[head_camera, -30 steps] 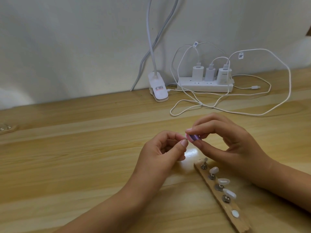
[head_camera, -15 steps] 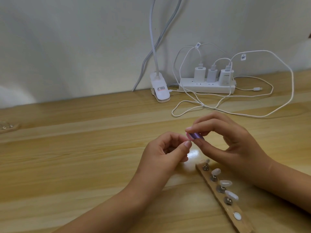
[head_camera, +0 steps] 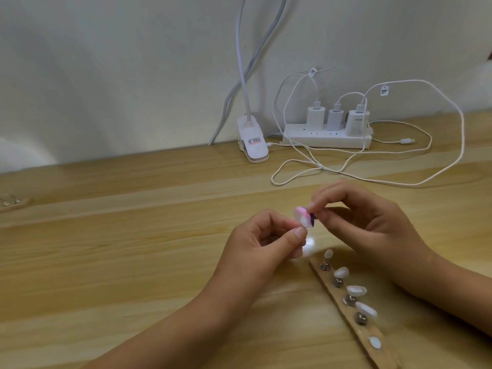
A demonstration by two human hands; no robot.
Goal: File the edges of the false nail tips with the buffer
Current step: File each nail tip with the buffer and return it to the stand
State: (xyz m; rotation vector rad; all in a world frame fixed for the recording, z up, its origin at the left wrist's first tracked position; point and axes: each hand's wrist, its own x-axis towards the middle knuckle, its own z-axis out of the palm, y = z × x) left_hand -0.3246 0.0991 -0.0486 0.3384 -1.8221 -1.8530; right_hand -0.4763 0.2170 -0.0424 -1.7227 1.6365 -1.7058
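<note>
My right hand (head_camera: 372, 222) pinches a small pink and purple buffer (head_camera: 381, 212) between thumb and forefinger, above the wooden table. My left hand (head_camera: 266, 243) has thumb and forefinger curled together just below it and pinches a pale false nail tip (head_camera: 385, 222) that touches the buffer's face. The tip is small and partly hidden by my fingers. A wooden strip (head_camera: 372, 339) lies at the lower right, and several white nail tips (head_camera: 356, 290) stand on it on metal pegs.
A white power strip (head_camera: 327, 139) with three chargers sits against the wall, and its white cables (head_camera: 346, 169) loop over the table behind my hands. A white lamp clip (head_camera: 253, 145) stands left of it. A small wooden piece (head_camera: 10, 202) lies at the far left edge.
The buffer has turned in my right fingers, so its pink face shows instead of the purple edge. It has met the tip that my left hand holds.
</note>
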